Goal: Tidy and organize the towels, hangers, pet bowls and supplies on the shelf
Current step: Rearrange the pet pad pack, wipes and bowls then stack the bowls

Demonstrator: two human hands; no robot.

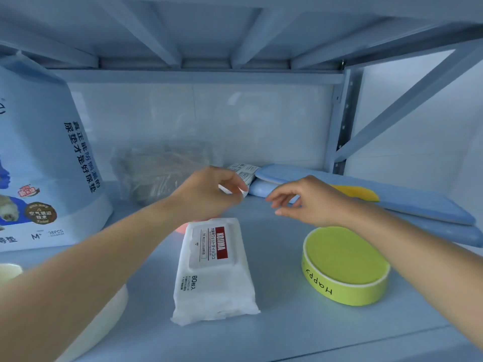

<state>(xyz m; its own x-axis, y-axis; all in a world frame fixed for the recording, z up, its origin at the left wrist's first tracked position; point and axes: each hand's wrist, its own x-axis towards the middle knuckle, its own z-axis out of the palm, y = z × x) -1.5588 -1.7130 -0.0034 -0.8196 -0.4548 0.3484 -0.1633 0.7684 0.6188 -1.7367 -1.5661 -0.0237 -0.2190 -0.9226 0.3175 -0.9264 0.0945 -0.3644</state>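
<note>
Towel step: your left hand (pixel 209 190) pinches the paper label (pixel 241 176) on the blue towels (pixel 366 194); right hand (pixel 311 199) spread, empty, beside them. Next: square the stack behind the green pet bowl (pixel 345 265).

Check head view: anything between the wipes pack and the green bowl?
Nothing. In the head view, only bare shelf lies between the wipes pack and the green bowl; the right hand hovers farther back.
</note>
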